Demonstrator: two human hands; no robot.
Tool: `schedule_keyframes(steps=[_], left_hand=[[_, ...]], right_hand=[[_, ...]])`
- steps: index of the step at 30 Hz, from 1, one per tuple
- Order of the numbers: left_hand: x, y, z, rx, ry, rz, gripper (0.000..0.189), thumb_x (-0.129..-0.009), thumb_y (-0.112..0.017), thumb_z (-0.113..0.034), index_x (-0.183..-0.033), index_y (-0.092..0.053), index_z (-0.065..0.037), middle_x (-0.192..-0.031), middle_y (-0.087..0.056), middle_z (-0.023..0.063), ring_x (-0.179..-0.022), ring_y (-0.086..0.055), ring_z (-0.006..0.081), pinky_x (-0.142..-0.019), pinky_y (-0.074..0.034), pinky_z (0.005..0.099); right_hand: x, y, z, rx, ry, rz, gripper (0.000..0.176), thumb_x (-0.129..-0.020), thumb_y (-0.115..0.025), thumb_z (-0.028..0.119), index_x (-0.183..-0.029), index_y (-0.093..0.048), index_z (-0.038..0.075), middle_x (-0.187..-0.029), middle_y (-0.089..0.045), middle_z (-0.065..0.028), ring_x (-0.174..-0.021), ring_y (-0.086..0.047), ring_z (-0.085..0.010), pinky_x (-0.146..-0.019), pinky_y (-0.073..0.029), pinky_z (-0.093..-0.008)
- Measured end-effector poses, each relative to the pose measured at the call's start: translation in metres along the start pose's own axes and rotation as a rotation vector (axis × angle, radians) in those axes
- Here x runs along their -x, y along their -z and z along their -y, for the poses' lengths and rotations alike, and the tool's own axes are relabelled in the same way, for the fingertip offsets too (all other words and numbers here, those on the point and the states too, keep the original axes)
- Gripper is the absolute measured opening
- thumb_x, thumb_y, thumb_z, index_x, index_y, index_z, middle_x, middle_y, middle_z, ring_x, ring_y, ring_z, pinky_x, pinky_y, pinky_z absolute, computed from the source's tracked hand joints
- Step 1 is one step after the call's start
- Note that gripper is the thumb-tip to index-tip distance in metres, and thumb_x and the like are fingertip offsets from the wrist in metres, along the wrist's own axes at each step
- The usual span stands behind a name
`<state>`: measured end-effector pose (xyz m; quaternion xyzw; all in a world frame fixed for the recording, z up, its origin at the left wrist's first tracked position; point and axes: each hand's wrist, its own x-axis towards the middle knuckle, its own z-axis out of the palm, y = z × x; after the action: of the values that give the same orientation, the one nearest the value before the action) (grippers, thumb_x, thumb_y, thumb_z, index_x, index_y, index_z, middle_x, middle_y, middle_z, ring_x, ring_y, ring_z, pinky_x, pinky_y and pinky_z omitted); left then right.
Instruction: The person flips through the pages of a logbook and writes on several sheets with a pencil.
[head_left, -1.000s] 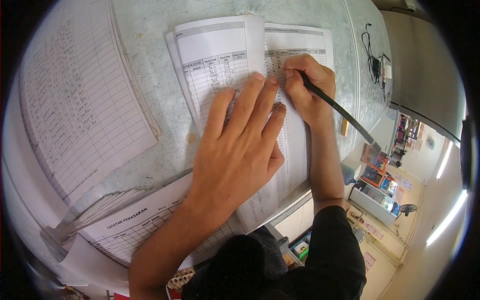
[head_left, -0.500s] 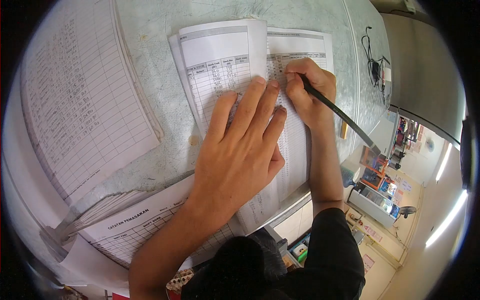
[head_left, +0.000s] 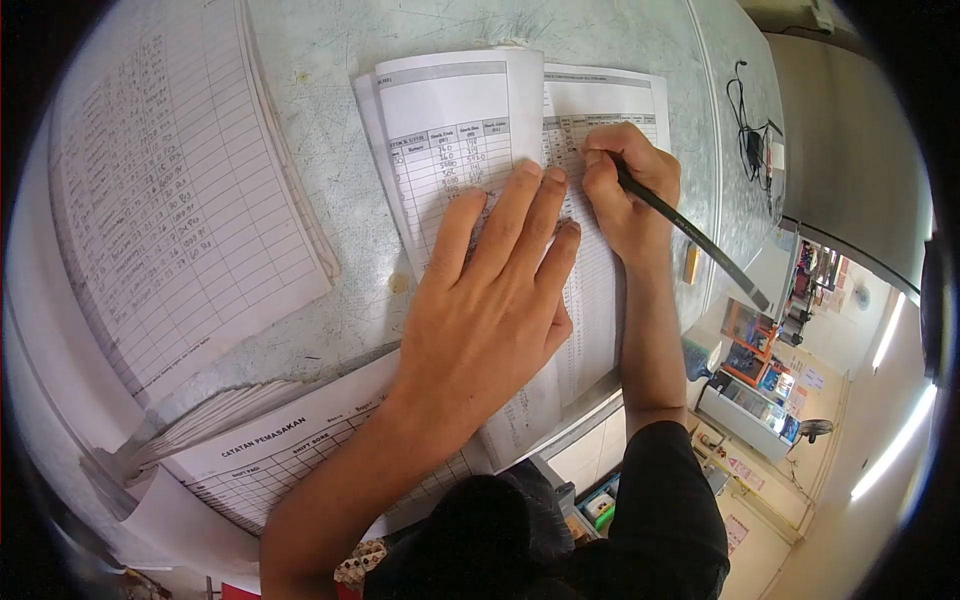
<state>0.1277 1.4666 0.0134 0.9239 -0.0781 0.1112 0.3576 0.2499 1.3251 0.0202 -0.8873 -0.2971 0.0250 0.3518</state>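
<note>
My left hand [head_left: 492, 290] lies flat with fingers spread, pressing on a folded-over sheet [head_left: 450, 95] that carries a printed stock table with handwritten figures. Beneath and to the right of that fold is another printed sheet [head_left: 605, 95] with narrow columns. On this right sheet rests my right hand [head_left: 630, 190], its fingers pinched around a long dark pencil [head_left: 700, 235]. The pencil slants down to the right, and its writing tip is hidden behind my fingers. Under my left forearm lies a form headed "CATATAN PEMASAKAN" [head_left: 262, 440].
Handwritten ruled sheets [head_left: 230, 200] lie in a stack at the left of the scratched metal table [head_left: 330, 130]. A black cable [head_left: 745, 125] is at the far right, and a small yellowish piece [head_left: 691, 263] lies beside my right wrist. Shelves and a display case [head_left: 745, 410] stand beyond.
The view has shifted slightly, so papers and hands appear a little lower and farther right. My right hand still grips the pencil, which has tilted slightly; my left hand stays flat on the fold.
</note>
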Motion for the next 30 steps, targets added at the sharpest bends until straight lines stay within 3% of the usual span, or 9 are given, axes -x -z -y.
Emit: schedule_keyframes(steps=[14,30], left_hand=[[0.0022,-0.0061,0.0001,0.048,-0.045,-0.037,0.026,-0.073,-0.064,-0.01,-0.098,-0.067,-0.005,-0.128,-0.055,0.0131,-0.129,-0.043,0.0272,-0.11,-0.026,0.0451],[-0.0007,-0.0016,-0.0012,0.068,-0.018,0.01,0.027,-0.073,-0.063,-0.015,-0.099,-0.066,-0.006,-0.126,-0.056,0.012,-0.129,-0.043,0.026,-0.11,-0.024,0.0446]], right_hand=[[0.0051,-0.0036,-0.0007,-0.116,-0.021,-0.163,0.007,-0.075,-0.053,-0.001,-0.078,-0.058,0.001,-0.061,-0.056,-0.0018,-0.053,-0.048,-0.0067,-0.05,-0.04,-0.0218],[0.0054,-0.0034,-0.0025,-0.036,0.04,-0.039,0.006,-0.075,-0.059,0.003,-0.081,-0.059,0.003,-0.064,-0.056,-0.0073,-0.053,-0.053,-0.0147,-0.05,-0.042,-0.0259]])
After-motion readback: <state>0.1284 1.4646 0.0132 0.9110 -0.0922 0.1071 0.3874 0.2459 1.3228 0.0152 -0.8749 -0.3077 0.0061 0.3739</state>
